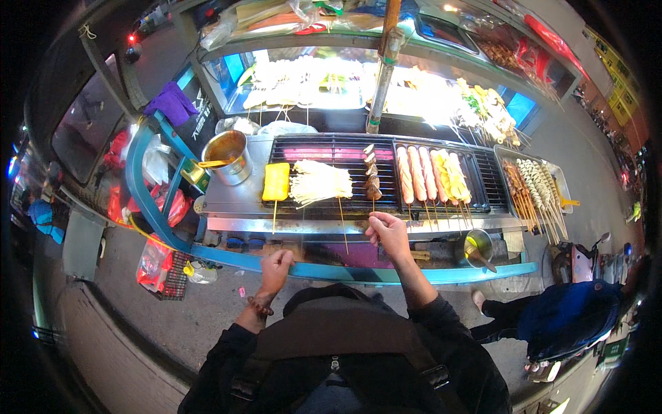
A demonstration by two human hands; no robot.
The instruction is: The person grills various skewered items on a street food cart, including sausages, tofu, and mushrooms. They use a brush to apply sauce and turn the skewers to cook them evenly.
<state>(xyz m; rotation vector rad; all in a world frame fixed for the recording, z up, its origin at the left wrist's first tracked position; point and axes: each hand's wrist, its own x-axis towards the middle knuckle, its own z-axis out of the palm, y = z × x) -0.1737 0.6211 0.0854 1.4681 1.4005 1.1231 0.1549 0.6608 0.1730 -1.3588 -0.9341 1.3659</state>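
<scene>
With its fingertips at the lower end of a wooden skewer, my right hand point(389, 234) holds a skewer of dark mushroom pieces point(372, 176) that lies on the grill grate point(331, 153). My left hand point(277, 268), its fingers curled, is by the teal metal rail point(227, 257); nothing shows in it. Left of the mushroom skewer lie enoki mushrooms point(321, 181) on skewers and a yellow skewered block point(276, 181). To the right, a dark pan point(478, 176) holds several skewered sausages point(405, 175) and yellow slices point(451, 176).
A steel pot with a brush point(227, 171) stands left of the grill. A metal tray point(563, 181) of skewers is at its right end. Below it sits a small pot point(475, 248). A metal post point(381, 88) rises behind the grate. A person point(563, 321) is at the lower right.
</scene>
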